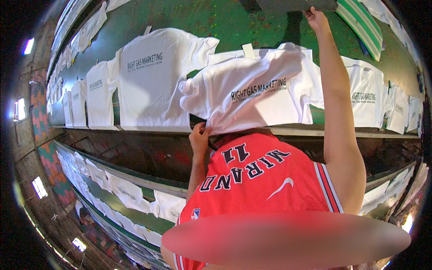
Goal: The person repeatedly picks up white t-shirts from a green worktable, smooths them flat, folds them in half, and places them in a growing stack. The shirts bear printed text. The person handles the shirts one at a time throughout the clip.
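Note:
A white T-shirt (261,96) with dark print across its chest lies on the long green table in front of me, its cloth wrinkled at the left side. My left hand (199,136) is closed on its hem at the table's near edge, thumb and fingers pinching the fabric. Far across the table, my right arm is stretched out. The fingers of my right hand (316,20) are curled at the near edge of a dark grey flat board (297,4), which is cut off by the top of the picture.
More printed white shirts lie along the green table (252,27), including a large shirt (155,76) to the left and a shirt (366,92) to the right. A green-and-white striped cloth (362,27) is at the far right. Behind me runs another shirt-covered table (153,220).

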`<state>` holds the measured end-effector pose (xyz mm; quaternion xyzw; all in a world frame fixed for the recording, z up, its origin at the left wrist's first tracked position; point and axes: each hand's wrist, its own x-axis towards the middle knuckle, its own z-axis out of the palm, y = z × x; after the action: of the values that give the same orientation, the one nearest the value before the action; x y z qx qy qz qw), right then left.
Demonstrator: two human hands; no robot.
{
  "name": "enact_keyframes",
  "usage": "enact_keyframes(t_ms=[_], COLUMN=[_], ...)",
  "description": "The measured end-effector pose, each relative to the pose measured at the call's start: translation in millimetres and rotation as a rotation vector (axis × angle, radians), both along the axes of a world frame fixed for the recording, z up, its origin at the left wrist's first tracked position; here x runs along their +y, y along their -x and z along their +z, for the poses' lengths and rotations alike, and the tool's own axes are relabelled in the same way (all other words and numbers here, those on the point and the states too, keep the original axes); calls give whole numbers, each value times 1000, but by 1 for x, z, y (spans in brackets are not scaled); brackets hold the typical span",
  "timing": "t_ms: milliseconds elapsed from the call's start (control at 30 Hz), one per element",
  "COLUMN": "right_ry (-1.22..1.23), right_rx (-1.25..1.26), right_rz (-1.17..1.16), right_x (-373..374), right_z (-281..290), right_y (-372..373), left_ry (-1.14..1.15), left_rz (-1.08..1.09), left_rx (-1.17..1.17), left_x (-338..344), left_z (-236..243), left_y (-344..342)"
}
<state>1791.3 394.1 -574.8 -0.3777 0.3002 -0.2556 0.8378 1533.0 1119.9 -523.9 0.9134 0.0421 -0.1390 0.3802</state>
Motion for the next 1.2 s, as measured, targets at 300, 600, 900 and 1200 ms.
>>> enact_keyframes(t_ms=[300,600,900,1200], right_ry=[1050,1484,1245,1247], right_rx=[475,1556,1391,1693], right_rz=[-178,116,-74,-76], right_x=[166,252,234,260], right_z=[20,-6,76,49], right_y=[162,401,408,440], left_ry=[294,568,547,350], left_rz=[-218,-227,-46,299], left_rx=[249,372,17,-68], left_x=[39,169,276,302], left_z=[9,-2,-6,-27], left_y=[-19,-54,-137,-146])
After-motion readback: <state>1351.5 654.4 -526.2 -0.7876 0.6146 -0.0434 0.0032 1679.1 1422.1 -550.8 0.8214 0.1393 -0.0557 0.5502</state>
